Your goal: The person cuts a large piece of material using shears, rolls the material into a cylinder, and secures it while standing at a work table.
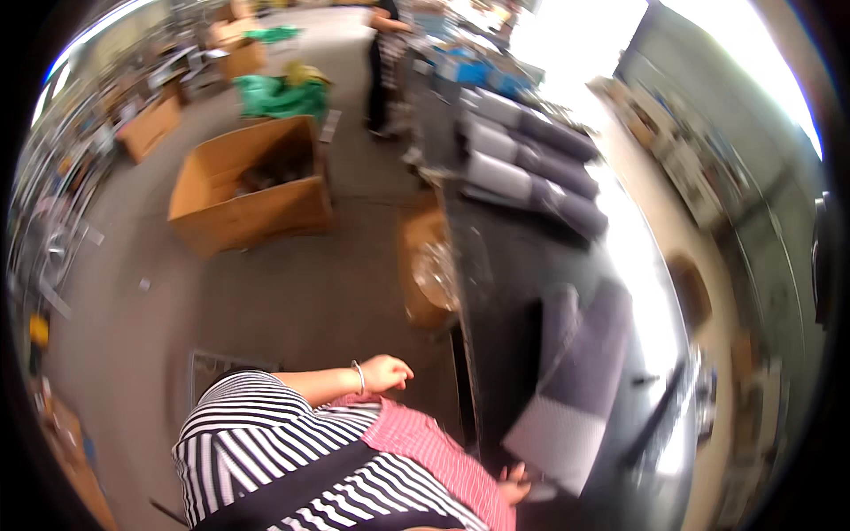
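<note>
My left hand (385, 373), with a bracelet at the wrist, is held in front of my body over the floor. Its fingers are loosely curled, with nothing visible in them. My right hand (513, 487) is at the near edge of the black table (505, 327). Its fingers look apart, beside the lower corner of a folded, two-tone grey piece of fabric or matting (584, 372); blur hides whether they touch it. This piece lies lengthwise on the table, dark at the far end and lighter near me. Farther along lie several similar grey rolls (540, 190).
An open cardboard box (252, 203) stands on the floor to the left. Another carton (425, 265) holding clear plastic is against the table's left side. Green sacking (282, 96) lies beyond, near a standing person (381, 71). A dark, plastic-wrapped long object (664, 411) rests at the table's right.
</note>
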Tool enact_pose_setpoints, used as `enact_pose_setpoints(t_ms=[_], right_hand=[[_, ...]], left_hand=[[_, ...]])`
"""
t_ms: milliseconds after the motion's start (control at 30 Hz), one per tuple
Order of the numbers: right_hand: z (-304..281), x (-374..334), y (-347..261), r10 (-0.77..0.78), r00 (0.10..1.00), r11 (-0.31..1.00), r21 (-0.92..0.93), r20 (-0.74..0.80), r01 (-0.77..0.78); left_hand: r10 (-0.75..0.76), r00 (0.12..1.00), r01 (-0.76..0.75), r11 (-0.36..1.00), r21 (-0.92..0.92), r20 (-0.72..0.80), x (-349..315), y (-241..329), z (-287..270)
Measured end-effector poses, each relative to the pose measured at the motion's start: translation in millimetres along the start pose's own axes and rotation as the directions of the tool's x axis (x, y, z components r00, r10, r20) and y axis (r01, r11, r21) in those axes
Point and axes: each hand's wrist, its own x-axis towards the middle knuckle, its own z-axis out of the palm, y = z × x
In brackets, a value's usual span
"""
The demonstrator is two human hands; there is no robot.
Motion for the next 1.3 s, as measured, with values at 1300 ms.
enact_pose_setpoints(t_ms=[1300], right_hand=[[121,-137,-164,0.217,0.732,0.848,0.496,-0.646,0.187]], left_hand=[[0.679,-0.22,-0.938,-0.344,0.038,0.7,366,251,78]])
